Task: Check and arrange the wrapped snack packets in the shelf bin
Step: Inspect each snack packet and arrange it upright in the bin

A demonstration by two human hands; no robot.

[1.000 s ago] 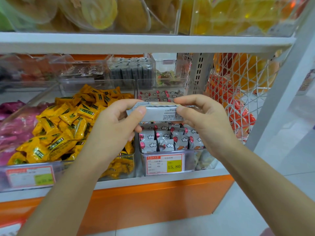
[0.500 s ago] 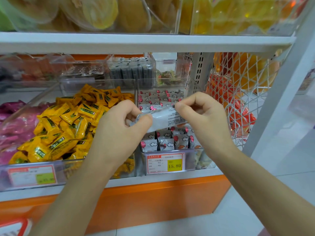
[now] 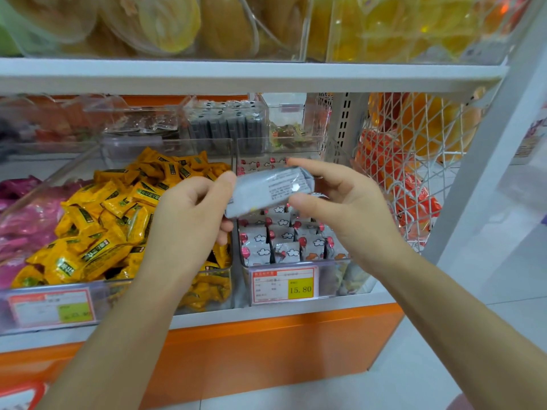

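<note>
Packet (image 3: 266, 187) gripped by left hand (image 3: 183, 220), right hand (image 3: 349, 208), above bin (image 3: 340, 278).

Grey packet (image 3: 268, 189): small print facing up, left end lower, pinched at its ends by left hand (image 3: 189, 214) and right hand (image 3: 346, 202), above clear bin (image 3: 340, 279). Inside: cloud-printed packets (image 3: 281, 241) standing in rows.

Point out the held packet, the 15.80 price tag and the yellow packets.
held packet (image 3: 266, 190), head view, its printed back
15.80 price tag (image 3: 284, 285), head view, label centre
yellow packets (image 3: 118, 208), head view, middle of pile
</note>
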